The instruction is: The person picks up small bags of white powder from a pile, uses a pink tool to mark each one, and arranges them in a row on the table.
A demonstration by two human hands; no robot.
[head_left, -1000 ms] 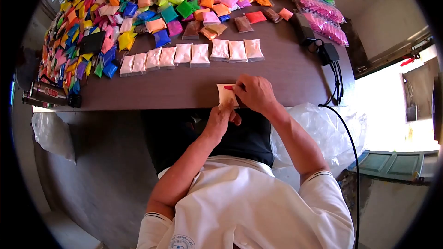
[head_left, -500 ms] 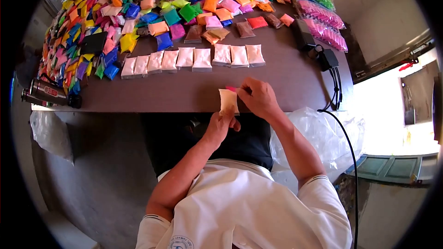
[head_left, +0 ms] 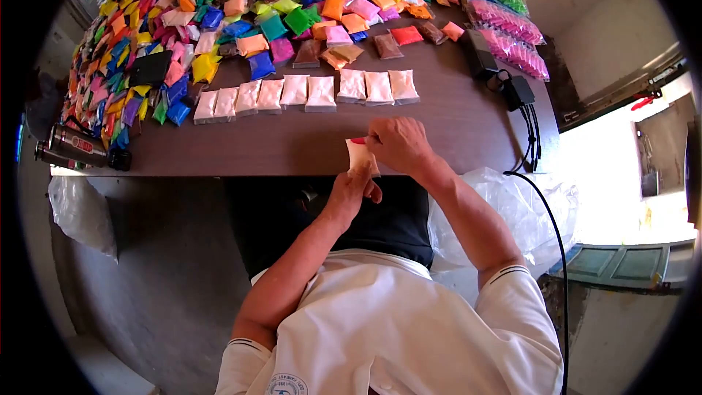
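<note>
Pale cream packet (head_left: 357, 153) — small, flat — red at its top.

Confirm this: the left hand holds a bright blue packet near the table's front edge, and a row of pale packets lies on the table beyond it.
The colour is wrong: the head view shows that the packet in the left hand is pale, not blue. It is near the table's front edge, and the row of pale packets lies beyond it.

At the left edge of the frame, a dark flask (head_left: 77, 143) lies near a hanging plastic bag (head_left: 82, 212).
</note>
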